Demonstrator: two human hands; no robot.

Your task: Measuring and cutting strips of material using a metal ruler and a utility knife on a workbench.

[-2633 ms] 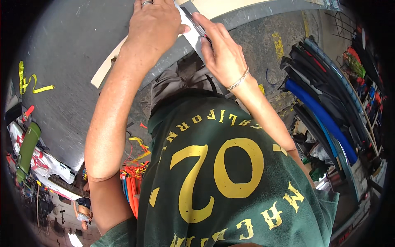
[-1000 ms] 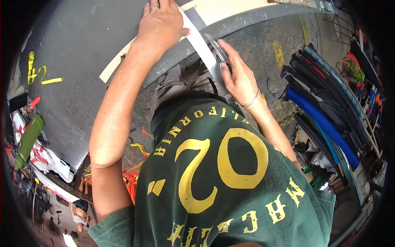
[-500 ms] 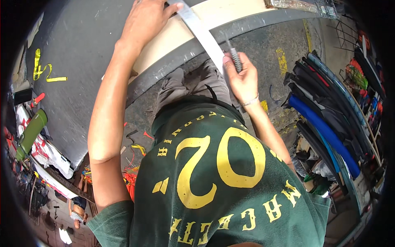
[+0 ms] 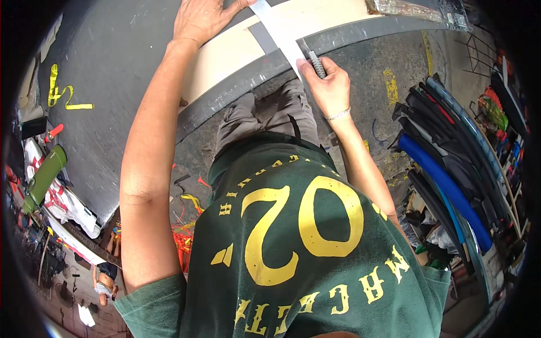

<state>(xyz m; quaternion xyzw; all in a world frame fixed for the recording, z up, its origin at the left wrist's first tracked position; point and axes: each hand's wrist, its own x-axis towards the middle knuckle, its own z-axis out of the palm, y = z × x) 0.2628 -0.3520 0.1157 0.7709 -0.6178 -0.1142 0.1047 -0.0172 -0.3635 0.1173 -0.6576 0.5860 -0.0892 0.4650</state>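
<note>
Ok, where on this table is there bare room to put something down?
Free: the grey tabletop left of the left hand. Crowded: around the metal ruler and knife in the right hand.

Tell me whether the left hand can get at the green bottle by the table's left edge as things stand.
Probably not without letting go: the left hand is pressed flat on the metal ruler at the far side, while the green bottle lies well off to the left, though nothing blocks the way.
</note>
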